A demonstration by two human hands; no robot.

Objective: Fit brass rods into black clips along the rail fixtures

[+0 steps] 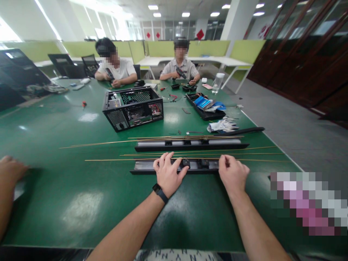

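Observation:
My left hand (170, 175), with a dark watch on its wrist, grips the nearer black rail (144, 172) from above, fingers spread along it. Its thumb and forefinger lie at a small black block (186, 163) in the rail's silvery channel. A second black block (203, 163) sits further right in the same channel. At the rail's right end, my right hand (233, 173) is closed in a pinch on a thin brass-coloured rod (108, 160) running along the rail; its fingertips are partly hidden. Behind lies a similar black rail (152, 146), with more thin rods (89, 145) along it.
An open black computer case (133, 119) stands beyond the rails. To its right are a black tray (208, 115) with blue items and white gloves (223, 125). Two people sit opposite with power drills (181, 72). Another person's hand (12, 170) is at left. A clear bottle (217, 82) stands far right.

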